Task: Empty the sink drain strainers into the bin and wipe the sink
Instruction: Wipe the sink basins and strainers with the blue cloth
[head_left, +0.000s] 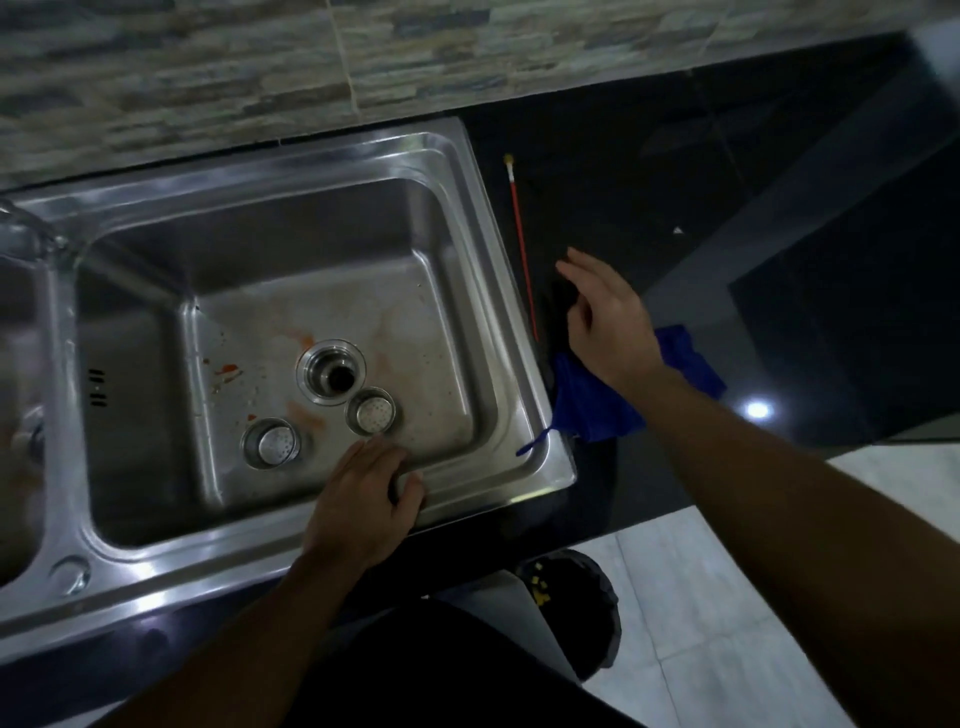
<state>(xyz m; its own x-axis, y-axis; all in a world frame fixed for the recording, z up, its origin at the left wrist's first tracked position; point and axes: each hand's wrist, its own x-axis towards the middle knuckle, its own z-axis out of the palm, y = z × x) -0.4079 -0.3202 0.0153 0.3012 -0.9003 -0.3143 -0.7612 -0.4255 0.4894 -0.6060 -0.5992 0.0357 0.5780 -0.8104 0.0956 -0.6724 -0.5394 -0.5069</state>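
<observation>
Bin: a dark round plastic bin (597, 613) stands on the pale tiled floor below the counter edge, with yellow scraps showing inside it.
Left hand: the left hand (363, 499) lies over the front rim of the stainless steel double sink (208, 566). Its fingers are loosely bent down the inner wall and grasp nothing.
Strainers: two small round perforated steel drain strainers sit loose on the floor of the right basin. The left strainer (271, 442) stands alone. The right strainer (371, 411) is just beyond the left fingertips, and I cannot tell whether they touch it. Both cups look bare inside, so the emptying seems done.
Cloth: a crumpled blue cleaning cloth (597, 410) lies on the glossy black counter (649, 171) against the sink's right rim, with one strand trailing onto the steel. No hand holds it.
Drain: the open round drain hole (332, 376) lies just behind the right strainer, with no strainer seated in it.
Stains: orange-red smears (226, 371) and specks mark the basin floor, so the wiping appears not yet done.
Right hand: the right hand (608, 322) hovers above the cloth's far edge with fingers spread and relaxed, empty. It seems poised to pick the cloth up.
Stick: a thin red rod (522, 249) lies on the counter beside the rim.
Left to do: take the cloth, wipe the basin and reseat the strainers. The far-left basin is mostly out of view.
</observation>
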